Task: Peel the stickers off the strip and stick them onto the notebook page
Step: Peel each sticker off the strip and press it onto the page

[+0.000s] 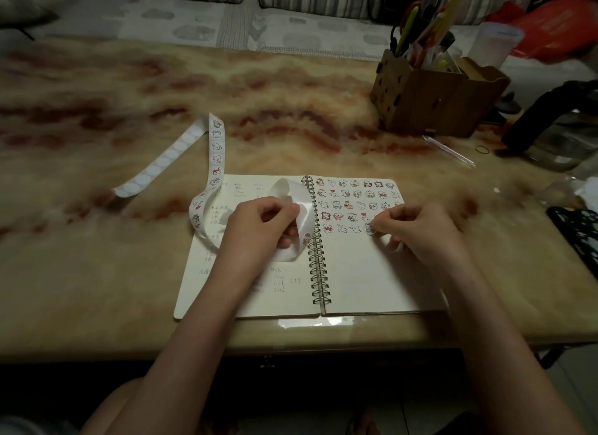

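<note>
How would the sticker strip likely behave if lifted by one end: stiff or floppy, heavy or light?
Probably floppy: the sticker strip loops and twists across the table and curls where the left hand holds it. Likely very light, since it looks paper-thin. Its glossy backing may slip when pinched.

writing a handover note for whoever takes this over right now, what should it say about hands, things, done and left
Left hand: grips the looped strip above the left page.
Right hand: fingertips hold a sticker against the notebook's right page, at the end of the lowest row.
Done: several rows of stickers fill the top of that page; the strip's far tail on the table is bare backing.
Left: stickers remain on the strip; the lower page is blank.
</note>
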Available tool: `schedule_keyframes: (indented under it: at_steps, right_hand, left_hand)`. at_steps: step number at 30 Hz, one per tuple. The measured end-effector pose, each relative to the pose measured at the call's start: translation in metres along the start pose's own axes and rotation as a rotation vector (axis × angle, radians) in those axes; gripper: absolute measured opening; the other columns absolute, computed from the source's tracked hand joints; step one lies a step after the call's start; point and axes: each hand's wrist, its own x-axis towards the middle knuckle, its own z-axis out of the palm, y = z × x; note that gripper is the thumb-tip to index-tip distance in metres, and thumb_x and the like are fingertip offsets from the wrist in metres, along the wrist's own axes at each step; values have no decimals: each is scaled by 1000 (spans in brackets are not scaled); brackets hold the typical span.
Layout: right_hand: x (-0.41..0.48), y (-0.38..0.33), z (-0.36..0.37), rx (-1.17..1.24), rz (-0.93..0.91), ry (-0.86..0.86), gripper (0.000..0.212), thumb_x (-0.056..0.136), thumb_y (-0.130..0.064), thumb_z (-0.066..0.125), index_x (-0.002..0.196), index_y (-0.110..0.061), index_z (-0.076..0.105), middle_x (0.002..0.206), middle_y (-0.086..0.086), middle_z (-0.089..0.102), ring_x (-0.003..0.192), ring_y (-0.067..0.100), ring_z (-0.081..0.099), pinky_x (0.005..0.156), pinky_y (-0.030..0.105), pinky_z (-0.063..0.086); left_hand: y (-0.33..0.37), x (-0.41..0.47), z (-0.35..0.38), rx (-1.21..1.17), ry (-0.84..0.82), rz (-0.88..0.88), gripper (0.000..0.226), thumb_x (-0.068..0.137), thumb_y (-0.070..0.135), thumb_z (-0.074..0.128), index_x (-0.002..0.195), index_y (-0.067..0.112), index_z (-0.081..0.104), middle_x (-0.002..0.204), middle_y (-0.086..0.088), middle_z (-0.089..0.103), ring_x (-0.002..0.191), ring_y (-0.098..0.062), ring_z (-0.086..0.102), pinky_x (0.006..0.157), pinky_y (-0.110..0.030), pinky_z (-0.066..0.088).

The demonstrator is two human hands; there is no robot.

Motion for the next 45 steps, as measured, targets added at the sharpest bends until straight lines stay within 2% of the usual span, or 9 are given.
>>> schedule_keyframes:
  at_steps: [5, 10, 14, 18, 22, 30, 35, 39, 45]
  right_hand:
    - [1, 1, 0, -8, 2, 7, 8, 78, -5, 69, 70, -6, 71, 43, -11, 60, 33, 0, 43, 37, 8, 31]
    - [4, 4, 2, -34, 2, 23, 15, 76, -7, 70, 63, -14, 69, 49, -7, 64, 37, 2, 47, 39, 9, 34]
    - [5, 6, 4, -57, 4, 38, 10, 75, -10, 71, 66, -13, 70, 60, 0, 68, 40, 6, 50, 43, 14, 35]
    - [6, 7, 6, -95, -10, 61, 7, 75, -10, 70, 68, -10, 70, 60, 3, 67, 37, 3, 48, 38, 10, 31]
    - [5, 7, 7, -112, -26, 63, 7, 75, -10, 69, 69, -10, 71, 67, 7, 71, 37, 4, 45, 37, 11, 30]
    - [3, 7, 7, -123, -51, 61, 8, 75, -10, 68, 68, -11, 71, 58, 2, 65, 36, 2, 42, 37, 11, 29]
    - [4, 7, 9, -174, -60, 71, 10, 76, -11, 71, 67, -15, 69, 58, 0, 63, 40, 0, 45, 49, 22, 35]
    - [6, 10, 7, -162, -53, 64, 8, 75, -13, 74, 70, -14, 69, 58, 0, 61, 51, 8, 50, 54, 25, 36]
    - [11, 13, 2, -136, -43, 90, 16, 77, -6, 71, 77, -16, 59, 58, 1, 58, 35, -1, 47, 44, 15, 36]
  left_hand:
    - [0, 1, 1, -5, 0, -3, 17, 91, 15, 62, 78, 10, 72, 63, 1, 67, 58, -8, 61, 63, -22, 55]
    - [0, 0, 1, 2, 0, -2, 17, 91, 16, 62, 78, 9, 71, 62, 1, 67, 58, -9, 61, 66, -26, 55]
    - [0, 0, 1, 6, 0, -4, 17, 91, 17, 62, 79, 9, 72, 61, 3, 67, 59, -11, 61, 70, -31, 56]
    - [1, 0, 1, 6, 4, -7, 17, 91, 17, 62, 80, 8, 72, 64, -1, 68, 60, -14, 62, 72, -35, 57]
    - [0, 1, 1, 8, 1, -11, 18, 91, 16, 62, 78, 8, 71, 59, 4, 66, 59, -13, 61, 72, -35, 56]
    - [-1, 0, 1, 4, -1, 6, 19, 91, 15, 61, 78, 5, 71, 61, 2, 65, 57, -9, 60, 66, -27, 55]
    - [-1, 0, 1, 3, -5, 12, 19, 91, 15, 61, 77, 7, 71, 60, 3, 65, 57, -8, 60, 64, -24, 54]
    - [-2, 1, 1, 4, -2, 12, 19, 91, 15, 61, 77, 7, 71, 58, 5, 65, 56, -8, 60, 64, -24, 54]
    - [-2, 1, 2, 0, 1, 13, 19, 91, 15, 61, 76, 6, 71, 56, 6, 64, 55, -6, 59, 61, -21, 53]
